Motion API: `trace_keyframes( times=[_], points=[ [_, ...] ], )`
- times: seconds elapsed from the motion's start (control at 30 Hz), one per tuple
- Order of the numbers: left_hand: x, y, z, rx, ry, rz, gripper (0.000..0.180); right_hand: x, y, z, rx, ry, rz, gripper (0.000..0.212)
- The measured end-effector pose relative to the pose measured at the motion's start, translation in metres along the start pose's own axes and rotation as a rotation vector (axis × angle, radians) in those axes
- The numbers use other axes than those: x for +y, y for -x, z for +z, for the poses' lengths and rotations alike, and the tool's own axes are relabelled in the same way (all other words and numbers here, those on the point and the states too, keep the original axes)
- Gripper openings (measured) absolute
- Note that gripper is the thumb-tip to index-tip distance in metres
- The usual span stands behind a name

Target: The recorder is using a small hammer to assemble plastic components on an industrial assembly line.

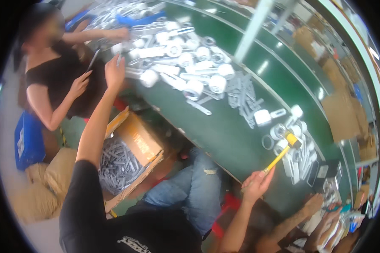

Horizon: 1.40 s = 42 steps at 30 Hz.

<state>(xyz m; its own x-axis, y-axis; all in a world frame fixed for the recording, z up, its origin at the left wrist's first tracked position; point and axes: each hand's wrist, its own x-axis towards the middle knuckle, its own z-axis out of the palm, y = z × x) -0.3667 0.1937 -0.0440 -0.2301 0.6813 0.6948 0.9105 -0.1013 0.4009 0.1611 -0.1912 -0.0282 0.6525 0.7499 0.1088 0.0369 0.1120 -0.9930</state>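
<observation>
My right hand (257,184) is closed round the handle of a mallet (277,158) with a yellow shaft and a yellow and black head. The mallet's head is over a cluster of white plastic parts (297,162) on the right of the green workbench (223,141). Stretched out to the far left, my left hand (115,72) is at the edge of a large pile of white handled parts with round heads (185,59). Its fingers are drawn together at a pale piece, too blurred to name.
Grey strips (242,96) lie beside the pile. An open cardboard box (145,145) of grey pieces stands below the bench, left of my legs. A co-worker (55,76) sits at the left, and another person's arm (297,217) is at lower right. A post (253,31) rises behind.
</observation>
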Motion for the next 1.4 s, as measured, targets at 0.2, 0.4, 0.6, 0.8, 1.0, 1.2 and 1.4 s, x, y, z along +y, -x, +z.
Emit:
trace_keyframes(
  times=[0.2,0.4,0.6,0.8,1.0,1.2,1.4],
  points=[
    [0.278,0.099,-0.020,-0.420,0.715,0.549,0.037,-0.003,0.000,0.002,0.023,-0.060,0.007,0.053],
    [0.450,0.157,0.044,-0.526,0.663,0.724,0.072,-0.002,-0.003,0.006,0.033,-0.031,0.078,0.047],
    [0.392,0.128,-0.028,-0.860,0.874,0.749,0.059,-0.007,-0.003,-0.001,0.092,-0.085,0.059,0.054],
    [0.292,0.134,-0.069,-1.202,0.946,0.768,0.055,-0.003,-0.005,-0.002,0.026,-0.049,0.043,0.050],
    [0.261,0.113,-0.081,-1.150,0.932,0.640,0.059,-0.006,-0.002,0.000,0.007,0.007,0.056,0.049],
    [0.219,0.072,-0.063,-0.404,0.501,0.190,0.032,-0.005,-0.001,-0.005,0.008,0.017,0.025,0.039],
    [0.296,0.081,-0.015,-0.605,0.730,0.636,0.022,-0.005,-0.004,0.002,-0.006,0.039,0.051,0.031]
  ],
)
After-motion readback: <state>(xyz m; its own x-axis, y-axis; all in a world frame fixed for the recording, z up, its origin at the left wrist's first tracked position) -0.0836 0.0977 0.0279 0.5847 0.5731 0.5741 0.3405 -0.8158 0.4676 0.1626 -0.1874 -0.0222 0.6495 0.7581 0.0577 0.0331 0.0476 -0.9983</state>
